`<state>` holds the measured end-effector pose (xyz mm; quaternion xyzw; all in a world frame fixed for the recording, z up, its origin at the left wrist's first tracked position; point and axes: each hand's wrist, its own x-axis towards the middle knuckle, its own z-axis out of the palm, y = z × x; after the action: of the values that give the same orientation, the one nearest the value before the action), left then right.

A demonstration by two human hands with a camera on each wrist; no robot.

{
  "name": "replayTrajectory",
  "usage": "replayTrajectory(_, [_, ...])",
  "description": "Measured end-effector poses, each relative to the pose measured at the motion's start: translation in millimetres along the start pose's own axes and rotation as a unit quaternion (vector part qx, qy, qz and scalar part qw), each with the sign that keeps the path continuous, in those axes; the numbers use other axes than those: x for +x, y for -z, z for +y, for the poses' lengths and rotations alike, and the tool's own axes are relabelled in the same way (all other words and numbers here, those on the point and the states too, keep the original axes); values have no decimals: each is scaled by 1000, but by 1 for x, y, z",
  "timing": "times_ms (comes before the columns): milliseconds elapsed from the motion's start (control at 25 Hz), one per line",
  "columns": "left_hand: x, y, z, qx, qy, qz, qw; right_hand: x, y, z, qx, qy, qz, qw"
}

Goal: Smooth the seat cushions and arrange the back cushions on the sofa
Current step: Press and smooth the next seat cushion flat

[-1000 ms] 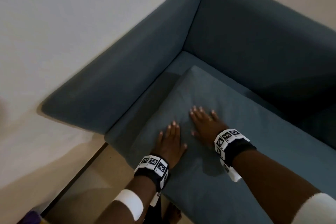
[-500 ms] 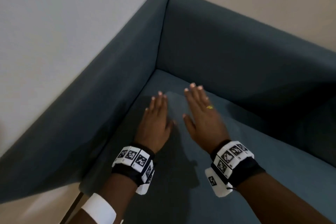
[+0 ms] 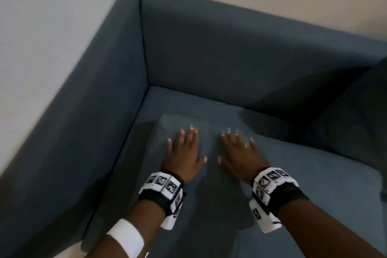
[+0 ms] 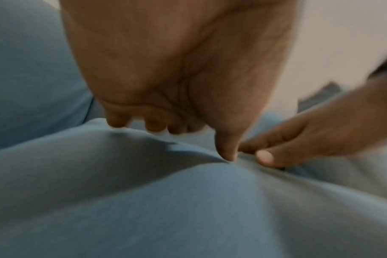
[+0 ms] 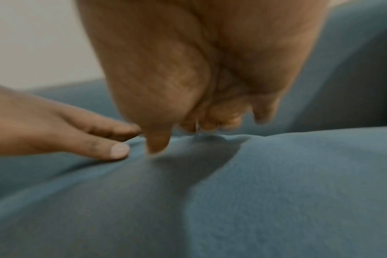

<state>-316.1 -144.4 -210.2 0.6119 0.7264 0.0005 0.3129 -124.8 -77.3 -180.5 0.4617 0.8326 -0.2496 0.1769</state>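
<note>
A blue-grey seat cushion (image 3: 303, 174) lies on the sofa, its far left corner close to the armrest and backrest. My left hand (image 3: 184, 151) and right hand (image 3: 240, 148) both lie palm down on that corner, side by side, fingers straight and spread. In the left wrist view the left hand (image 4: 177, 97) presses its fingertips into the cushion fabric (image 4: 144, 200), with the right hand (image 4: 298, 136) beside it. The right wrist view has the right hand (image 5: 199, 87) pushing a dent into the cushion (image 5: 276, 183), the left hand (image 5: 66, 132) flat at its side.
The sofa's left armrest (image 3: 94, 90) and backrest (image 3: 240, 48) meet in a corner just beyond my hands. A dark back cushion (image 3: 356, 115) leans at the right edge. Pale walls (image 3: 41, 16) stand behind the sofa.
Both hands slid forward over the cushion toward the sofa corner, then spread apart a little. The view has swung to face the corner more squarely.
</note>
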Motion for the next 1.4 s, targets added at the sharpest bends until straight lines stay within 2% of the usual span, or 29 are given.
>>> replayTrajectory(80, [3,8,23,-51,-1,93,994,-19,3,24,54,-34,189,980])
replayTrajectory(120, [0,3,37,-20,-21,93,995,-29,5,36,59,-51,185,980])
replayTrajectory(200, [-10,-31,58,106,-81,-33,991,-52,-18,63,15,-43,30,999])
replayTrajectory(240, [-9,-36,62,136,-68,-96,984,-58,-25,71,10,-33,-53,998])
replayTrajectory(280, [0,-36,71,124,-49,-107,985,-62,-25,84,35,-42,-41,998])
replayTrajectory(360, [11,-28,100,45,-55,-16,997,-69,-7,104,109,-63,163,979])
replayTrajectory(400, [10,-29,117,50,-61,6,997,-74,-6,114,112,-92,214,966])
replayTrajectory(440, [3,-38,130,90,-85,-19,992,-81,-7,123,95,-100,195,971])
replayTrajectory(520, [-7,-64,151,207,-113,-132,963,-100,-26,144,38,-87,28,995])
replayTrajectory(560, [-5,-63,160,214,-94,-148,961,-104,-26,148,52,-86,-14,995])
replayTrajectory(600, [4,-56,176,186,-97,-100,973,-105,-18,160,103,-75,63,990])
replayTrajectory(640, [7,-50,201,122,-118,-28,985,-115,-2,170,146,-82,198,966])
replayTrajectory(680, [10,-52,222,101,-126,39,986,-121,1,185,143,-112,276,944])
replayTrajectory(720, [9,-57,239,71,-132,41,988,-128,3,196,142,-126,293,937])
replayTrajectory(760, [5,-71,247,94,-151,-7,984,-137,-5,205,125,-113,234,957])
replayTrajectory(840, [0,-94,259,192,-130,-181,956,-156,-30,223,78,-121,47,989])
replayTrajectory(880, [9,-93,264,164,-128,-177,962,-156,-29,233,97,-126,65,985])
replayTrajectory(960, [18,-80,297,23,-190,-6,981,-165,-15,250,133,-156,270,941])
replayTrajectory(1000, [20,-84,310,6,-191,45,981,-171,-15,259,134,-194,296,926])
replayTrajectory(1040, [16,-90,321,-7,-205,43,978,-177,-15,264,136,-192,268,934])
replayTrajectory(1080, [10,-106,323,40,-209,-12,977,-184,-28,271,135,-188,186,955])
replayTrajectory(1120, [5,-121,323,133,-191,-126,964,-192,-36,278,119,-191,83,971])
replayTrajectory(1160, [7,-126,328,170,-179,-188,951,-196,-34,289,133,-185,69,971])
replayTrajectory(1200, [15,-127,334,137,-189,-179,956,-195,-28,303,150,-170,139,964])
replayTrajectory(1240, [19,-119,347,46,-218,-118,968,-201,-14,309,179,-177,273,929])
replayTrajectory(1280, [19,-113,364,-44,-239,-56,968,-206,-14,315,167,-216,349,896])
replayTrajectory(1320, [17,-117,373,-75,-244,-40,966,-215,-16,316,184,-223,367,884])
replayTrajectory(1360, [10,-123,379,-70,-260,-72,960,-218,-25,313,189,-203,310,909])
replayTrajectory(1400, [1,-136,379,44,-265,-121,956,-221,-45,311,170,-182,210,945])
